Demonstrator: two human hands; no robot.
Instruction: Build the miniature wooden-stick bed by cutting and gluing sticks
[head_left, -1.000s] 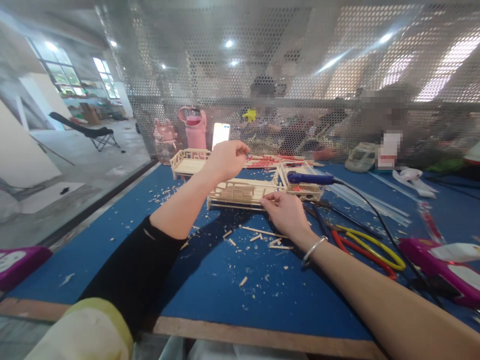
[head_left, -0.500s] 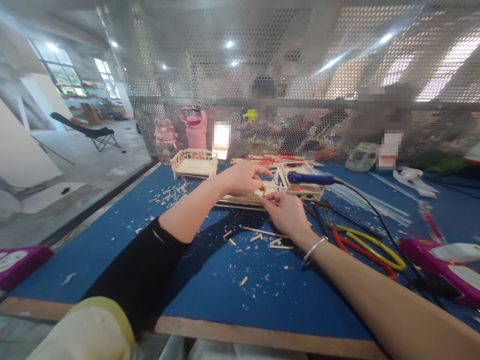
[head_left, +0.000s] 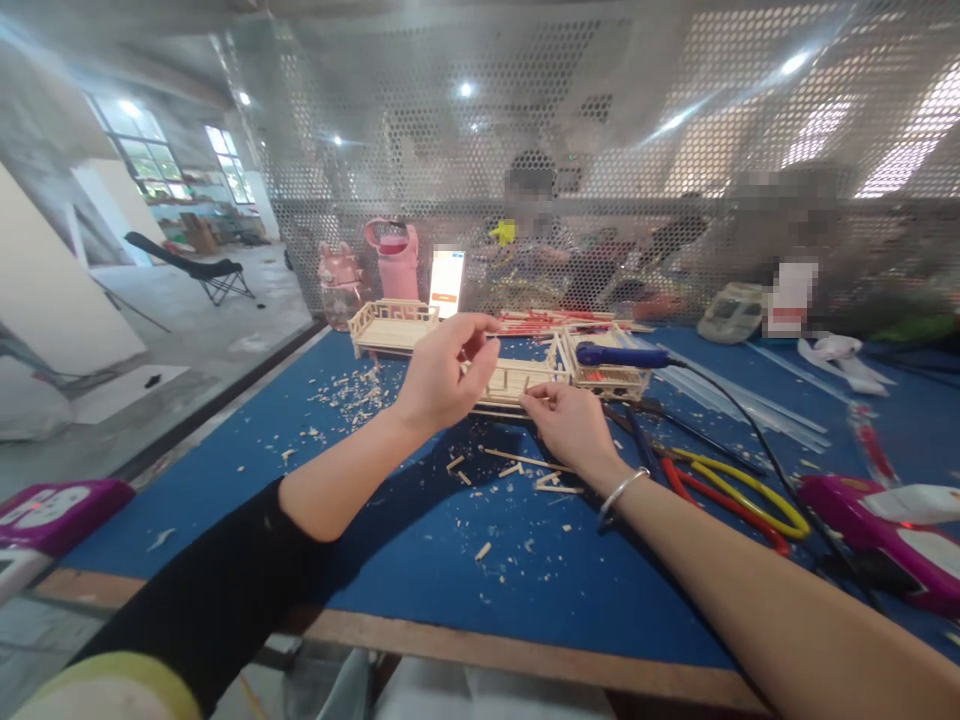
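My right hand (head_left: 574, 425) is closed in a pinch at the front edge of a small model deck of pale wooden sticks (head_left: 536, 372). Its fingertips hold a short upright wooden stick (head_left: 526, 383). Over the left end of that deck, my left hand (head_left: 454, 370) is raised, its fingers curved and its thumb apart, with nothing visible in it. A second railed wooden stick piece (head_left: 394, 332) stands behind it to the left. On the right part of the model lies a blue-handled corded tool (head_left: 622, 356).
Wood scraps (head_left: 360, 395) litter the blue tabletop (head_left: 450, 580). Pliers with red and yellow handles (head_left: 739, 490), clear strips (head_left: 750, 400) and a purple-and-white device (head_left: 892, 530) lie right. Behind are red-tipped sticks (head_left: 555, 322), a lit phone (head_left: 447, 280), pink bottles (head_left: 396, 265) and a perforated metal screen (head_left: 420, 150).
My left hand has drawn back to the left and up from the right fingertips, uncovering more of the deck. My right hand stays pinched in nearly the same place. The view has shifted slightly.
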